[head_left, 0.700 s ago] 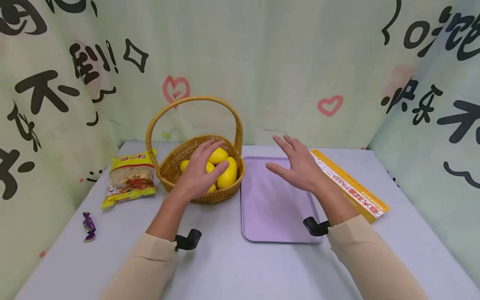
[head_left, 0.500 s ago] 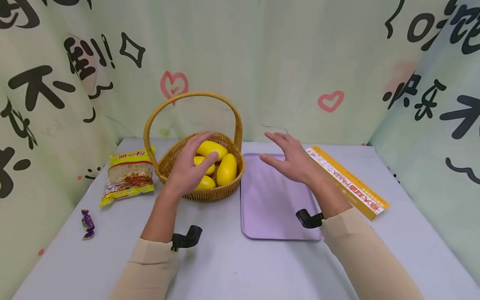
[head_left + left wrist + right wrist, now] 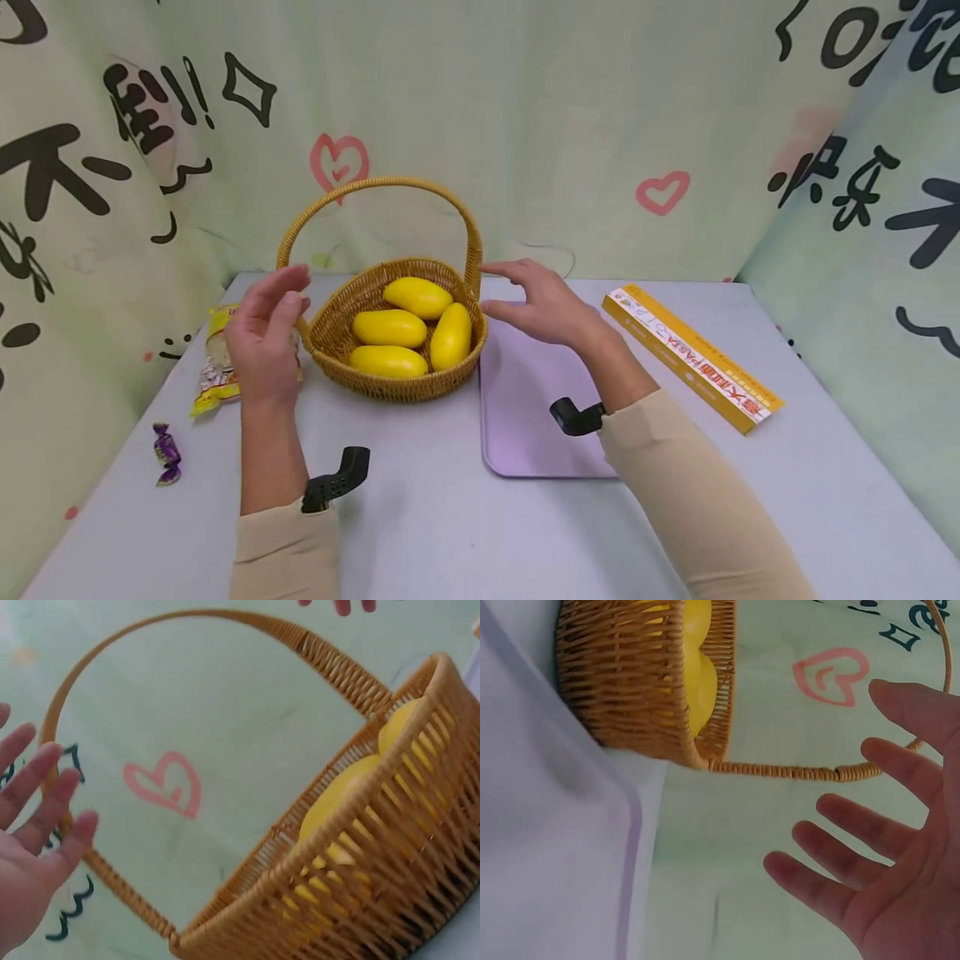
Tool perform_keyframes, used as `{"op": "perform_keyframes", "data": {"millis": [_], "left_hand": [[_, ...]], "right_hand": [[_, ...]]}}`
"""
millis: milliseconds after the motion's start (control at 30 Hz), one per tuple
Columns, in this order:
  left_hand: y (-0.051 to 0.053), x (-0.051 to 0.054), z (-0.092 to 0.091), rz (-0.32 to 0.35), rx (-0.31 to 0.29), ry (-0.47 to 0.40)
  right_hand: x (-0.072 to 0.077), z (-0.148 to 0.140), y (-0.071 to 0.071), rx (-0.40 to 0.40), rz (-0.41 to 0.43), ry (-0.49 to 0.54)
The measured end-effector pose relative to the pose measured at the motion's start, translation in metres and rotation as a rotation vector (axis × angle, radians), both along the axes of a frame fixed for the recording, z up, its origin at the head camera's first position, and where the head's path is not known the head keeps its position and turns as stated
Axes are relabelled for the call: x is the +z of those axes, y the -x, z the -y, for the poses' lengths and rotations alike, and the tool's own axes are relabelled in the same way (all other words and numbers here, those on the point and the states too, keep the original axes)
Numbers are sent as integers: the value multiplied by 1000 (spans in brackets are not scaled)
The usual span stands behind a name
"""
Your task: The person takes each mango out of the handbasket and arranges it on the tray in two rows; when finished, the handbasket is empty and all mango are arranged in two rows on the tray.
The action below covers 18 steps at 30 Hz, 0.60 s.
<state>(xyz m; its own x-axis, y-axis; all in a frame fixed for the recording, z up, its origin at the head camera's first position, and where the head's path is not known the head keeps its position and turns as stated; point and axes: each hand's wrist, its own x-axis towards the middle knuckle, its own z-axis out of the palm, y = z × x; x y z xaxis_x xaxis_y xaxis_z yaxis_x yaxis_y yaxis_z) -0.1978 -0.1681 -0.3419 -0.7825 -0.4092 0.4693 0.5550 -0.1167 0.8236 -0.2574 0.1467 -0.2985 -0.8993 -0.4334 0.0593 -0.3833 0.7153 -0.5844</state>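
A wicker basket (image 3: 408,390) with a tall arched handle stands at the back of the table, and several yellow mangoes (image 3: 388,327) lie inside it. To its left, my left hand (image 3: 264,342) is raised near the handle's left foot, fingers loosely extended and holding nothing. On the opposite side, my right hand (image 3: 543,304) reaches toward the handle's right foot with its fingers spread. In the right wrist view those fingers (image 3: 840,892) show a gap to the basket; whether any fingertip touches the handle I cannot tell.
A purple tray (image 3: 525,417) lies right of the basket, partly under my right arm. Beyond it is a long orange pasta box (image 3: 693,358). My left hand partly covers a yellow food packet (image 3: 217,367). A purple wrapped candy (image 3: 167,454) lies at the left.
My left hand has moved left from in front of the basket to beside it, uncovering the mangoes. My right hand has moved left toward the handle. The head view has shifted slightly.
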Motion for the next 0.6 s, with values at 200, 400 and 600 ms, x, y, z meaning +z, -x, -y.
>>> {"op": "perform_keyframes", "data": {"millis": [200,400,600], "left_hand": [[2,-13,17,-199,35,-282],[-2,-23,38,-74,9,-356],[-5,-41,59,324,-136,-281]], "right_hand": [[2,19,7,61,40,28],[1,31,12,66,101,28],[-8,44,15,53,185,1]]}}
